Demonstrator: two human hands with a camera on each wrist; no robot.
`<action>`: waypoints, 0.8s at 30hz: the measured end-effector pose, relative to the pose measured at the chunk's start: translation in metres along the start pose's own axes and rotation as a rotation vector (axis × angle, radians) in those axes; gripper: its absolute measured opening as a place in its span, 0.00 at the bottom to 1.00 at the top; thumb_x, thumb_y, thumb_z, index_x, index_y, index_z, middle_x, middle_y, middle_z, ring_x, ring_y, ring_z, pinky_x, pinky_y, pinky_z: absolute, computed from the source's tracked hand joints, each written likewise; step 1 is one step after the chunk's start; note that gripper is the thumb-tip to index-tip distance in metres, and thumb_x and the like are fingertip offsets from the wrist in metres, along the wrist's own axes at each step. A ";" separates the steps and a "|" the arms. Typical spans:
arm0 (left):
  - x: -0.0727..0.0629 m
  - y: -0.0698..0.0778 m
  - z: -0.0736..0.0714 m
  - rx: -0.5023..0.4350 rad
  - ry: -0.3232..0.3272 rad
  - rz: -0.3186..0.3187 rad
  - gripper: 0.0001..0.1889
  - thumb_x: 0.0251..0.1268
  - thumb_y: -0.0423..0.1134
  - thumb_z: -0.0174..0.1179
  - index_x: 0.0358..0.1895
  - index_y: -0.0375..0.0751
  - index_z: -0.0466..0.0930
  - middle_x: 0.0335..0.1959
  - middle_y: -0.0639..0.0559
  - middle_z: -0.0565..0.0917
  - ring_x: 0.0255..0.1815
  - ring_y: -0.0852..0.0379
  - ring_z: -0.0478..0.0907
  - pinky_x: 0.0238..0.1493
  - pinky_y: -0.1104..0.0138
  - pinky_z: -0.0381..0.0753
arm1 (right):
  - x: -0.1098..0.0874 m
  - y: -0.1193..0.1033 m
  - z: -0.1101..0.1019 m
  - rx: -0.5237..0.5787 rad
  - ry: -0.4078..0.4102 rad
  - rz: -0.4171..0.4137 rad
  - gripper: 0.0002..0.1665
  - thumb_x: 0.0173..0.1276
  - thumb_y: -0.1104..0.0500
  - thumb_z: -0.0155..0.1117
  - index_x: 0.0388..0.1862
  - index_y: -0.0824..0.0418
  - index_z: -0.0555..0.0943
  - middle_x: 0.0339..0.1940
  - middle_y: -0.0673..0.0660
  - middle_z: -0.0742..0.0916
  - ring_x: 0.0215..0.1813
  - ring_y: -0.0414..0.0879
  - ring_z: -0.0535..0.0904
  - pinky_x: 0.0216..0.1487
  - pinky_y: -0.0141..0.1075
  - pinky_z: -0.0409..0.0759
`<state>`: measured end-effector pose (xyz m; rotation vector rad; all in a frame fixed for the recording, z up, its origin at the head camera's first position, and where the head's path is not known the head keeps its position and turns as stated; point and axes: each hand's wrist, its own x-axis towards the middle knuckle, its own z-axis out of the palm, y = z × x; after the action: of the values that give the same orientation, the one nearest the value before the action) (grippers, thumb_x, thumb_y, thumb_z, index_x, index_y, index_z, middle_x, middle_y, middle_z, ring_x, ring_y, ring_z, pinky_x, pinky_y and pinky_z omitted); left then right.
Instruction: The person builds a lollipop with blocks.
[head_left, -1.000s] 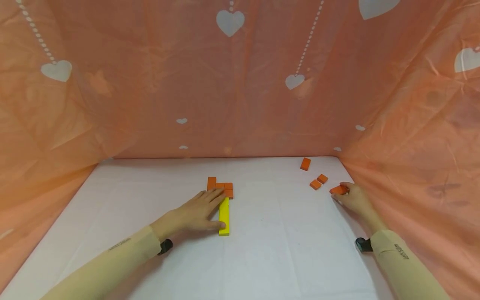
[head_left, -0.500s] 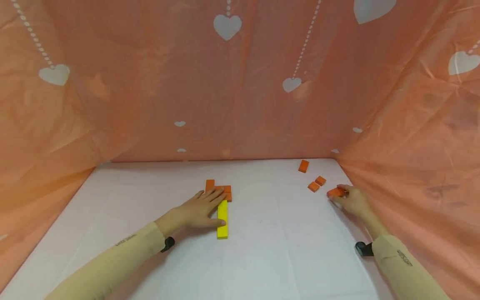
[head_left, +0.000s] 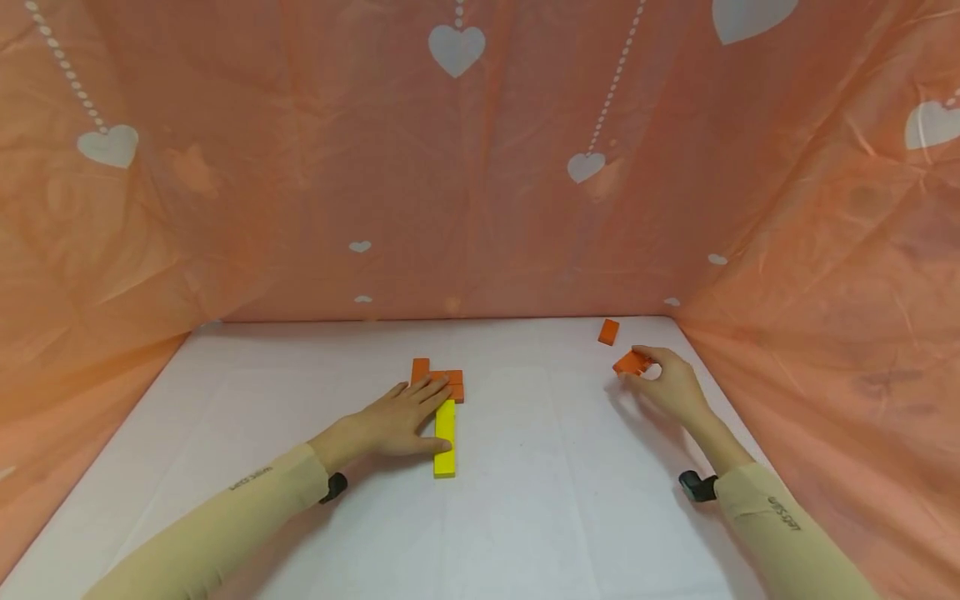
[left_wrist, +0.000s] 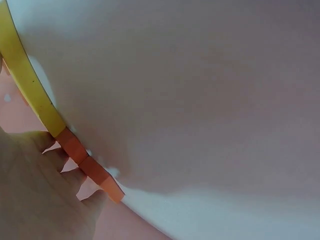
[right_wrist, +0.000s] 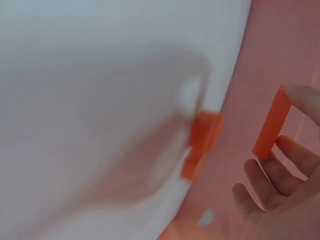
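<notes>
My left hand (head_left: 397, 423) lies with spread, straight fingers against a group of flat orange blocks (head_left: 455, 378), its thumb on a long yellow block (head_left: 445, 425). The yellow block's far end meets the orange group, part of which the fingers hide. In the left wrist view, the yellow block (left_wrist: 30, 80) and orange blocks (left_wrist: 75, 147) form one line along the fingertips. Over on the right, my right hand (head_left: 672, 390) pinches a rectangular orange block (right_wrist: 272, 122) between thumb and fingers, raised above the table. Other orange blocks (right_wrist: 204, 132) lie beyond it in the right wrist view.
One loose orange block (head_left: 609, 332) lies near the back right of the white-covered table (head_left: 517, 517). Orange cloth (head_left: 480, 192) printed with white hearts hangs along the back and both sides. Black wrist cameras (head_left: 698, 486) sit under the sleeves.
The right hand has lifted the orange block from the table's right side and moved it leftward, over the two small blocks. The left hand stays in place on the blocks.
</notes>
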<state>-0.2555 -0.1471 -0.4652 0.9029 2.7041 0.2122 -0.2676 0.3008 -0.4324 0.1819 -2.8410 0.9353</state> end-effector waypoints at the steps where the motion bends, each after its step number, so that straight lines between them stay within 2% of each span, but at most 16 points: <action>1: 0.000 0.000 0.000 -0.002 -0.001 0.001 0.51 0.70 0.74 0.50 0.85 0.44 0.49 0.87 0.48 0.46 0.87 0.43 0.42 0.82 0.41 0.47 | 0.003 -0.005 0.003 0.004 0.002 -0.016 0.34 0.71 0.59 0.70 0.71 0.72 0.74 0.67 0.74 0.80 0.68 0.70 0.72 0.68 0.64 0.71; 4: 0.000 -0.001 0.001 -0.011 0.000 -0.001 0.51 0.71 0.73 0.50 0.86 0.44 0.48 0.87 0.47 0.46 0.87 0.43 0.42 0.82 0.41 0.47 | 0.011 -0.019 0.013 0.009 0.001 -0.075 0.33 0.70 0.59 0.71 0.70 0.73 0.75 0.66 0.73 0.80 0.66 0.70 0.75 0.64 0.63 0.75; 9: -0.001 -0.002 0.000 -0.024 0.004 -0.004 0.51 0.71 0.73 0.51 0.86 0.45 0.48 0.87 0.47 0.47 0.86 0.42 0.42 0.82 0.40 0.46 | 0.026 -0.041 0.032 0.005 -0.026 -0.166 0.34 0.68 0.58 0.73 0.69 0.71 0.77 0.66 0.71 0.81 0.67 0.69 0.75 0.66 0.63 0.74; 12: -0.001 -0.003 0.001 -0.025 0.003 -0.003 0.52 0.70 0.74 0.51 0.86 0.46 0.48 0.87 0.48 0.46 0.87 0.43 0.42 0.82 0.40 0.46 | 0.033 -0.054 0.044 0.001 -0.068 -0.218 0.34 0.68 0.58 0.73 0.69 0.68 0.77 0.68 0.69 0.81 0.71 0.67 0.73 0.72 0.62 0.69; 19: -0.003 -0.002 0.002 -0.037 0.015 0.013 0.51 0.70 0.73 0.52 0.85 0.44 0.49 0.87 0.46 0.48 0.86 0.42 0.43 0.81 0.39 0.47 | 0.047 -0.076 0.071 0.013 -0.166 -0.328 0.32 0.65 0.61 0.73 0.69 0.66 0.79 0.68 0.66 0.81 0.72 0.65 0.72 0.74 0.60 0.69; 24: -0.003 -0.002 0.000 -0.020 0.020 0.012 0.51 0.70 0.73 0.52 0.85 0.44 0.49 0.87 0.46 0.48 0.86 0.42 0.44 0.81 0.39 0.48 | 0.057 -0.088 0.091 -0.002 -0.243 -0.396 0.33 0.66 0.58 0.75 0.69 0.65 0.79 0.69 0.65 0.81 0.74 0.64 0.71 0.76 0.59 0.66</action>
<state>-0.2546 -0.1508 -0.4655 0.9161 2.7107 0.2516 -0.3189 0.1717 -0.4438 0.8764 -2.8499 0.8710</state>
